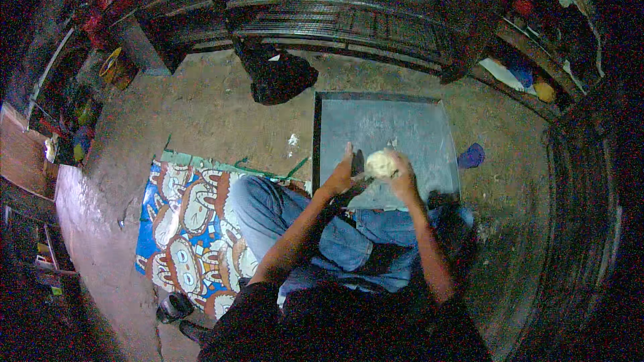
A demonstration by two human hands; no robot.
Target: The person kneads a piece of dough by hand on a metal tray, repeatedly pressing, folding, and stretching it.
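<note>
While the floor [221,104] gives room left, right and far, a patterned mat [191,228] lies near left of a dark-edged grey board [409,127]. Above the board's near half, the left hand [342,175] shows digits spread; the right hand [403,177] curls its fingers around a pale dough ball [380,164], whose contact with the left cannot be told.

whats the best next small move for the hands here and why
Probably bring the left hand in to cup the pale lump: the right hand seems to hold it from its right side, while the left is open close by, and both are over the grey board.
</note>
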